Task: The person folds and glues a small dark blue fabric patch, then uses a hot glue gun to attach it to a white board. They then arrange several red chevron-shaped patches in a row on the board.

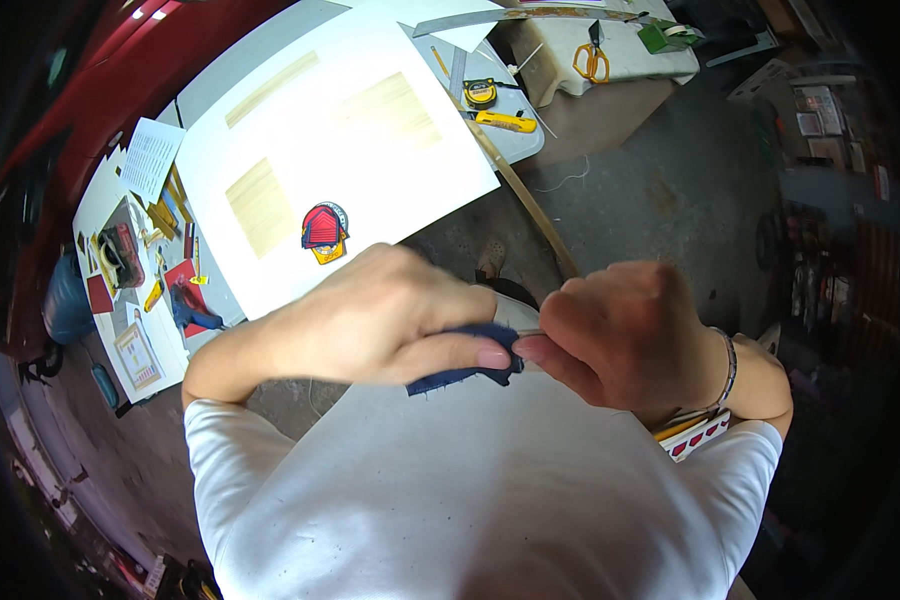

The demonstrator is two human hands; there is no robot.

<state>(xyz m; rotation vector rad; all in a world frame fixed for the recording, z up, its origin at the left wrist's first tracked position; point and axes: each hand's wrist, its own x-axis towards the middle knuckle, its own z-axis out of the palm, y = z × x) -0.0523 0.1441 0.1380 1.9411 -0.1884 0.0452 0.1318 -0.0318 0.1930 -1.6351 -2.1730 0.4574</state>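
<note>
My left hand (370, 312) is closed round a piece of dark blue cloth (446, 381) with frayed edges, held in front of my chest. The thumb presses flat on the cloth. At the cloth's right end my right hand (625, 335) is closed in a pinch, its fingertips almost meeting my left thumb. What lies between those right fingers is too small and hidden to name. Beyond my left hand, a small pile of red, blue and yellow embroidered patches (325, 230) rests on a white board (200, 200).
Pale wood pieces (260, 205) lie on the board. Past its right edge are a tape measure (480, 93), a yellow utility knife (505, 122) and orange scissors (591, 65). A side table at left holds a glue gun (188, 308) and papers. A wooden strip (530, 205) slants across the floor.
</note>
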